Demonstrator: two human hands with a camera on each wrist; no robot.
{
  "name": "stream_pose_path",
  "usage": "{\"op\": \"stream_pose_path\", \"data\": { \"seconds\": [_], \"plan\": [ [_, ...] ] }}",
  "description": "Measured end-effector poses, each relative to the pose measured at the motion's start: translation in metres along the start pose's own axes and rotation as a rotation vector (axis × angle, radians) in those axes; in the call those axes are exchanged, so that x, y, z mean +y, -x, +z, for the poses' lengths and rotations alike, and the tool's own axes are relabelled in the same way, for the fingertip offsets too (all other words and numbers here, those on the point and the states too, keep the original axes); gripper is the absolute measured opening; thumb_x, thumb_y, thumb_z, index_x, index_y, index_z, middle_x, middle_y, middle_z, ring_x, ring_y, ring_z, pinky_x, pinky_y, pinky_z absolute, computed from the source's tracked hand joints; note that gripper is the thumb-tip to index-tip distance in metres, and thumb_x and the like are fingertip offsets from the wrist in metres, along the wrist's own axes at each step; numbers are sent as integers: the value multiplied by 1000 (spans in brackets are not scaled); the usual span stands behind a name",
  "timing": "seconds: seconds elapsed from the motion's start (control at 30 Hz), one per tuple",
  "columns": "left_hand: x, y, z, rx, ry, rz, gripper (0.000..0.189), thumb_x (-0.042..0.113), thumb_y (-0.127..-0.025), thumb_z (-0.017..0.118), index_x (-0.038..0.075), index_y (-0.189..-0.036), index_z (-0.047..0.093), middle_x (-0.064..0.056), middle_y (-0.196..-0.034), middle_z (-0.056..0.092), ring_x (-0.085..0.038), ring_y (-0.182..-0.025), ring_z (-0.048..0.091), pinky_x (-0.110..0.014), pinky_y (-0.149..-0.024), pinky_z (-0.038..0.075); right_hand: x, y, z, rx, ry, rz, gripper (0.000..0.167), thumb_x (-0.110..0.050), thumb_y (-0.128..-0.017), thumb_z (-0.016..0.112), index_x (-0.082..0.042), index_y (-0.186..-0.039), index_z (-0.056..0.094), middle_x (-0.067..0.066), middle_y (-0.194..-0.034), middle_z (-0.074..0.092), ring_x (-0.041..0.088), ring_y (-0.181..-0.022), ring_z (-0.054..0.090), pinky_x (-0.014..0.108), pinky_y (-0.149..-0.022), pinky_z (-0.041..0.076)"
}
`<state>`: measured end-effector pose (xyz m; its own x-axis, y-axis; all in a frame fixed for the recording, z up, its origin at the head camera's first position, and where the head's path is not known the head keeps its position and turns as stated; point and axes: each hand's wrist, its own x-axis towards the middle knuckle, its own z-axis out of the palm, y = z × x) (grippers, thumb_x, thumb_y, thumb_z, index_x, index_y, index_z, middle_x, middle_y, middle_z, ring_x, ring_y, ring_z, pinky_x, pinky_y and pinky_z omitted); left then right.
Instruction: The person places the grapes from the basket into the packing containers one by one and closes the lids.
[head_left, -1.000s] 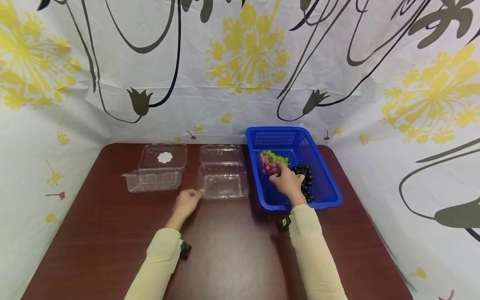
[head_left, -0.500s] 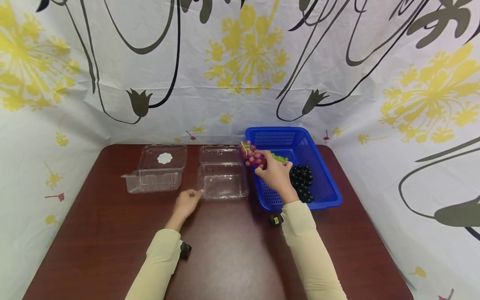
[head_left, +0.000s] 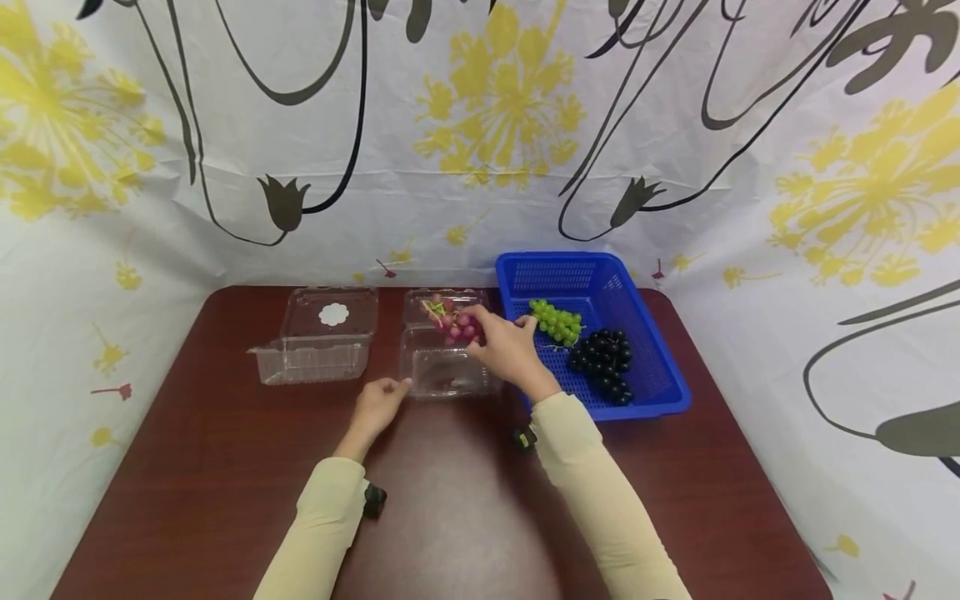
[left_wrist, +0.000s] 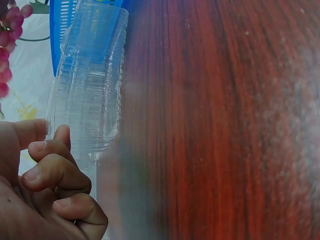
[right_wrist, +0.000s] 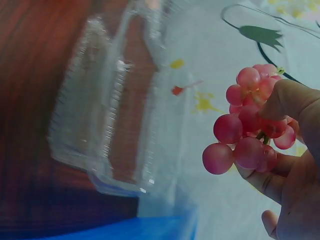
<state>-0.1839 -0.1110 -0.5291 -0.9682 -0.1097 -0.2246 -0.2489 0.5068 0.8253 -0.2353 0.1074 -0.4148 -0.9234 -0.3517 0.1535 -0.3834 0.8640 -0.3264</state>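
Observation:
Above the opened clear plastic clamshell container point(head_left: 442, 375) in the middle, my right hand point(head_left: 512, 350) holds a bunch of red grapes point(head_left: 456, 323). The right wrist view shows thumb and fingers gripping the red grapes point(right_wrist: 245, 125) from one side, with the bunch hanging off the table. At the container's left front corner is my left hand point(head_left: 375, 410). Up close in the left wrist view, its thumb and index finger pinch the rim of the clear container point(left_wrist: 90, 95), and the other fingers curl beneath. The container's lid is folded back, partly hidden behind the grapes.
A blue perforated basket point(head_left: 667, 367) stands at the right with a bunch of green grapes point(head_left: 557, 322) and a bunch of black grapes point(head_left: 603, 362) in it. Another opened clear container point(head_left: 315, 360), with a white label on its lid, sits at the left. Patterned cloth walls border the table.
My right hand has lifted the red grapes out of the blue basket and carried them left over the middle container. My left hand has stayed at that container's corner.

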Motion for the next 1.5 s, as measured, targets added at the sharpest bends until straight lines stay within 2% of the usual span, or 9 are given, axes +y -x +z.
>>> {"op": "stream_pose_path", "data": {
  "seconds": [0.2,0.33,0.6,0.77,0.97,1.07,1.23,1.5],
  "plan": [
    [0,0,0,2,4,0,43,39,-96,55,0,-104,69,-15,-101,68,-24,-85,58,-37,-75,46,-6,0,21,-76,74,-80,43,-23,-85,65,-26,-126,54,0,-108,71,18,-95,66,53,-90,25],
    [-1,0,1,11,6,13,41,38,-96,55,0,-100,70,-14,-97,69,-23,-82,57,-34,-72,45,-7,2,29,-91,105,-124,42,-22,-84,67,-27,-125,55,1,-114,70,19,-99,66,54,-90,26],
    [-1,-1,1,15,11,24,42,38,-96,55,-1,-100,70,-14,-97,68,-22,-81,56,-33,-70,45,-7,2,38,-118,139,-160,42,-21,-85,69,-28,-124,56,3,-105,70,19,-99,66,55,-90,27],
    [-1,-1,1,9,23,17,41,37,-97,55,-1,-102,69,-15,-98,68,-22,-82,56,-33,-71,45,-9,2,43,-134,143,-163,39,-21,-87,69,-29,-123,56,4,-103,70,21,-96,67,57,-91,28],
    [-2,-1,2,26,28,21,39,36,-96,55,-1,-99,70,-15,-96,68,-22,-80,55,-32,-69,44,-8,2,50,-175,159,-150,39,-17,-90,62,-32,-124,55,2,-102,68,20,-97,67,59,-94,28],
    [-2,0,3,35,22,21,39,36,-96,56,-1,-97,70,-14,-94,68,-22,-79,55,-31,-69,44,-6,2,53,-193,157,-144,39,-17,-89,63,-33,-124,55,2,-107,67,20,-101,66,61,-95,27],
    [-2,1,4,44,20,24,39,35,-95,56,-1,-98,70,-15,-93,68,-24,-80,56,-33,-71,45,-3,1,55,-196,203,-136,36,-23,-89,66,-34,-123,57,1,-108,67,20,-101,67,58,-93,29],
    [-1,0,5,49,27,23,39,36,-96,56,-1,-97,70,-15,-93,68,-24,-80,57,-34,-72,46,3,1,62,-277,234,-107,38,-20,-93,56,-36,-128,55,3,-122,63,21,-109,64,57,-95,28]
  ]
}}
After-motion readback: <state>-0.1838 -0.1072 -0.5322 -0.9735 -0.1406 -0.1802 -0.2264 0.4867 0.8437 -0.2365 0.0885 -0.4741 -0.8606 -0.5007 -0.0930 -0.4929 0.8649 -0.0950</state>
